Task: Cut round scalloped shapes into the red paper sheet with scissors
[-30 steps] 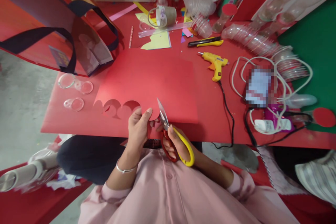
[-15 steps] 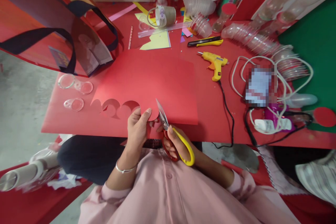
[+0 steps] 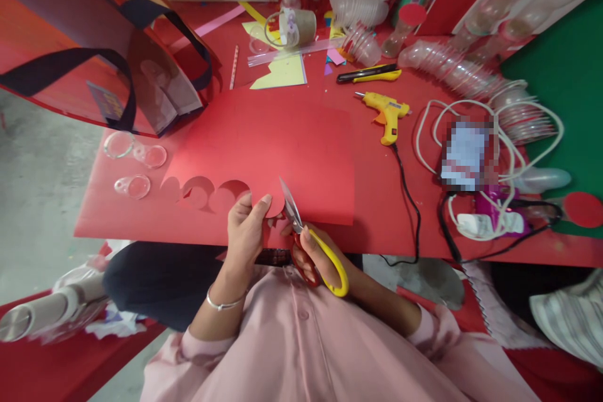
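A large sheet of red paper [image 3: 268, 132] lies on the red table, its near edge cut into several rounded notches. My left hand [image 3: 245, 226] pinches a rounded part of that edge between thumb and fingers. In my right hand [image 3: 320, 257] are scissors [image 3: 332, 264] with one yellow and one red handle loop. Their blades point away from me and meet the paper just right of my left thumb; one blade lies over the sheet. Whether the rounded part is still joined to the sheet is hard to tell.
A yellow glue gun [image 3: 388, 114] and a cutter knife [image 3: 367, 73] lie beyond the sheet on the right. Further right are a phone [image 3: 465, 154] and coiled white cable [image 3: 424, 132]. Clear plastic pieces [image 3: 137, 187] lie left, near a large bag [image 3: 155, 75].
Hardly anything differs. Both hands, the scissors and the paper keep nearly the same place, with only a very slight shift.
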Demonstrator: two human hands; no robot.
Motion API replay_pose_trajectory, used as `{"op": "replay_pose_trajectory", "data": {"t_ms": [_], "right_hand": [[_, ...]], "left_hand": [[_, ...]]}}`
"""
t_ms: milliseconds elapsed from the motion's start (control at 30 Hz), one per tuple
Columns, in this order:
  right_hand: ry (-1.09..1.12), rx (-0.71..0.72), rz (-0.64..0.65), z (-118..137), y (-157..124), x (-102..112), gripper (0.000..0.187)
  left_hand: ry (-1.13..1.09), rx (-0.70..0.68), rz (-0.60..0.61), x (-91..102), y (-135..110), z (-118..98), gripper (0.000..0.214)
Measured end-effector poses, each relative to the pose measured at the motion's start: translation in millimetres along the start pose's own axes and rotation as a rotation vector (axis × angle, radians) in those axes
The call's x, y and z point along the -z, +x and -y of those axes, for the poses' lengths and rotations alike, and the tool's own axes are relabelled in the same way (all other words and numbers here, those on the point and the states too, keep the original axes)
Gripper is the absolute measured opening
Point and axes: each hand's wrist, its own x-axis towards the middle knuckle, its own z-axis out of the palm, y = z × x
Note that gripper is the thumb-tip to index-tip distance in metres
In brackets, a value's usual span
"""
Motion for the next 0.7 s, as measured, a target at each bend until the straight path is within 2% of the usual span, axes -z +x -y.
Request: {"op": "replay_pose_trajectory", "data": {"t_ms": [433, 567, 700], "right_hand": [[-0.082, 0.045, -0.004, -8.0, 0.9, 3.1, 0.068], [-0.051, 0.019, -0.011, -7.0, 0.6, 3.1, 0.064], [-0.024, -0.015, -0.028, -3.1, 1.1, 1.2, 0.069]], "left_hand": [[0.010, -0.004, 0.020, 3.4, -0.7, 2.2, 0.030], [0.013, -0.005, 0.021, 4.0, -0.6, 2.9, 0.031], [0.020, -0.008, 0.013, 3.0, -0.6, 1.8, 0.031]]}}
